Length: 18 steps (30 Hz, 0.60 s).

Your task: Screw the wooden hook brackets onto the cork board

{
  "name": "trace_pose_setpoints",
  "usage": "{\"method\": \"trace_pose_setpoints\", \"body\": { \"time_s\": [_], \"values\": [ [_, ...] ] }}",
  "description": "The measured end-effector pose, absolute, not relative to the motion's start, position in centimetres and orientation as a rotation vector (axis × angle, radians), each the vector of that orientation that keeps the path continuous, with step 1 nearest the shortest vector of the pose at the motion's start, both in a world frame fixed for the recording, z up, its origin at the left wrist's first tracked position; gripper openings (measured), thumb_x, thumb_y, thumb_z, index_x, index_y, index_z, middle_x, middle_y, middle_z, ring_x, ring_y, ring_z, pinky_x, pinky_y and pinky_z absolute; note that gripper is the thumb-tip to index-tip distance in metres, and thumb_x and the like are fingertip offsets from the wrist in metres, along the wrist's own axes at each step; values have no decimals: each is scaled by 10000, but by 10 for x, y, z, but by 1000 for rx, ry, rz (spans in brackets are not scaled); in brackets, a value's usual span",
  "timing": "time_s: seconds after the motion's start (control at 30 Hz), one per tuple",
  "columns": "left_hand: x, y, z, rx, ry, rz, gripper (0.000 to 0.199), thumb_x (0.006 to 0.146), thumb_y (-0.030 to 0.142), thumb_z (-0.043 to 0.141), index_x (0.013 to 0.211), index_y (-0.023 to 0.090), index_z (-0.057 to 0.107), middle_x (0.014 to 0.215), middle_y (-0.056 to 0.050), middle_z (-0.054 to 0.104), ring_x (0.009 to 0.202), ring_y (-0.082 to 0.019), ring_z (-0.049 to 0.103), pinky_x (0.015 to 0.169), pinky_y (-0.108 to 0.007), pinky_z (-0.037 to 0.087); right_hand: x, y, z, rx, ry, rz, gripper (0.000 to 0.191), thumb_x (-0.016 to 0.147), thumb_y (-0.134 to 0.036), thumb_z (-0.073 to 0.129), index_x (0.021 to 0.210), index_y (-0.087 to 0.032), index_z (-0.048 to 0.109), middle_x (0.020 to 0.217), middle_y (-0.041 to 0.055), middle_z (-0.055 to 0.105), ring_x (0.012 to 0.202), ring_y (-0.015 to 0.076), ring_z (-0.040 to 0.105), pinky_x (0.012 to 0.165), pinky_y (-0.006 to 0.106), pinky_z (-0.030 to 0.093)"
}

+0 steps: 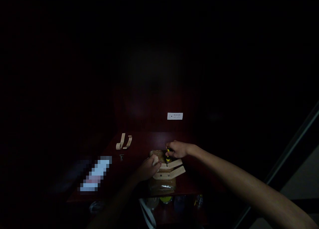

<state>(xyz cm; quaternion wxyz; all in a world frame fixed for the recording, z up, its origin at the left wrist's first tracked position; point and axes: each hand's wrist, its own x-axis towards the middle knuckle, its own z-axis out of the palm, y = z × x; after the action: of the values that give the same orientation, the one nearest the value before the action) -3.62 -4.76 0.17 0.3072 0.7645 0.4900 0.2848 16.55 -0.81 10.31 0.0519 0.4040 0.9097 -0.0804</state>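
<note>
Gripping the yellow-and-black screwdriver (167, 151), your right hand (176, 149) holds it upright above the wrapped package (162, 187), its tip down at the upper wooden piece (176, 163). Your left hand (149, 168) grasps that piece's left end. Both it and the lower wooden piece (174, 173), which has two dark holes, lie across the package. Left of the package are small screws (121, 157), two curved wooden pieces (121, 143) farther back, and a bright pixelated patch (96, 174). Beyond the package, a white socket panel (174, 116) sits on the wall.
</note>
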Motion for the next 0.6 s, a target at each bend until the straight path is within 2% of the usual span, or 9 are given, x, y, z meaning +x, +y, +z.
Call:
{"method": "trace_pose_setpoints", "body": {
  "time_s": [0.13, 0.23, 0.3, 0.47, 0.6],
  "values": [
    [-36, -46, -2, 2032, 1273, 780, 235, 846, 408, 419, 848, 187, 498, 774, 9, 554, 732, -151, 517, 655, -258, 376, 163, -10, 105, 1277, 2722, -123, 429, 870, -497, 455, 994, -117, 611, 885, 133, 674, 755, 202, 625, 586, 246, 399],
    [-37, -45, -3, 2023, 1258, 779, 235, 850, 403, 415, 852, 184, 500, 768, 9, 552, 728, -148, 515, 650, -254, 379, 163, -11, 108, 1275, 2714, -171, 435, 863, -511, 464, 982, -122, 618, 889, 125, 676, 756, 199, 622, 596, 245, 406],
    [-37, -45, -3, 2025, 1265, 774, 229, 847, 396, 418, 846, 183, 503, 769, 9, 554, 734, -148, 515, 656, -253, 382, 164, -13, 110, 1264, 2739, -263, 403, 850, -488, 497, 1015, -136, 606, 885, 99, 677, 730, 178, 613, 591, 235, 408],
    [-36, -46, -1, 2027, 1288, 770, 242, 843, 411, 420, 865, 188, 512, 787, 8, 563, 752, -155, 528, 684, -266, 390, 166, -16, 111, 1243, 2820, -415, 268, 827, -305, 551, 1045, -152, 586, 876, 57, 675, 700, 134, 594, 568, 198, 402],
    [-37, -47, 0, 2018, 1276, 763, 255, 842, 428, 416, 857, 189, 503, 777, 18, 547, 747, -145, 522, 669, -251, 386, 166, -13, 109, 1277, 2713, -429, 331, 884, -405, 465, 996, -131, 613, 734, 58, 677, 598, 135, 595, 531, 213, 396]
  ]
}}
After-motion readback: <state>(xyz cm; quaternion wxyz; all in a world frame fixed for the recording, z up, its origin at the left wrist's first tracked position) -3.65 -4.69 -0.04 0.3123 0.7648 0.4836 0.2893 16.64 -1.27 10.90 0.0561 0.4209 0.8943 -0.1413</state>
